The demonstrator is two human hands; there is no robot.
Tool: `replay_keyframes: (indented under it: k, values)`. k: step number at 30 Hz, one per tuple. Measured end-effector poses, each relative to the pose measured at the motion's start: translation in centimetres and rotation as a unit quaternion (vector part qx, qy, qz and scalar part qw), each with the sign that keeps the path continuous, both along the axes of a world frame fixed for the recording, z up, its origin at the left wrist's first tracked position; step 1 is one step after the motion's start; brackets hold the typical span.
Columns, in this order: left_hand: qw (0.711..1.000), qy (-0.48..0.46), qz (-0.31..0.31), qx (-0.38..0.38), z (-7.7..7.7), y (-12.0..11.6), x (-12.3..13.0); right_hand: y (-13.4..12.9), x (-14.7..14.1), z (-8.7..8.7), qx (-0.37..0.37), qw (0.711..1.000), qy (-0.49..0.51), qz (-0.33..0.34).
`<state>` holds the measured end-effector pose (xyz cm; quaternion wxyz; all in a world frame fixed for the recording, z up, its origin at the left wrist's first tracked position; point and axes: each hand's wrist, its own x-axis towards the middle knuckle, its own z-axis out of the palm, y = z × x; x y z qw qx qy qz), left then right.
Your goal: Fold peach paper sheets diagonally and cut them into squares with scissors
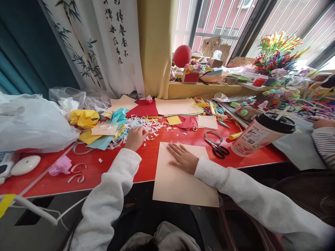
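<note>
Rests right hand (183, 158) on sheet (180, 188), with fingers spread, released; has left hand (135, 138) by shreds (156, 128), with fingers curled, cannot tell if grasping anything. Has sheet overhanging surface (146, 164), near scissors (221, 152).

The table (146, 164) is red, the balloon (182, 56) red, the paper flower (60, 165) pink.
</note>
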<state>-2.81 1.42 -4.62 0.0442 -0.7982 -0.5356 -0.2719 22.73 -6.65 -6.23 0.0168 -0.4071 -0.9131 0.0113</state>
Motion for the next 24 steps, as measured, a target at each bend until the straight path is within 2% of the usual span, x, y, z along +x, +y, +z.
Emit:
replay_keyframes:
  k: [4, 8, 15, 24]
  values:
    - [0.999, -0.027, 0.023, 0.004, 0.5, 1.8, -2.9, 0.0, 0.0, -0.1, 0.005, 1.000, 0.006, -0.001]
    - [0.998, -0.054, 0.042, 0.018, 1.0, 2.1, -4.6, -0.1, 0.1, -0.2, 0.010, 1.000, 0.010, -0.001]
    - [0.993, -0.059, 0.094, 0.028, 1.3, 1.7, -4.9, -0.1, 0.0, 0.0, 0.002, 1.000, -0.002, -0.004]
    - [0.990, -0.077, 0.116, 0.030, 1.6, 2.0, -5.4, -0.1, 0.0, -0.1, 0.013, 1.000, 0.010, -0.003]
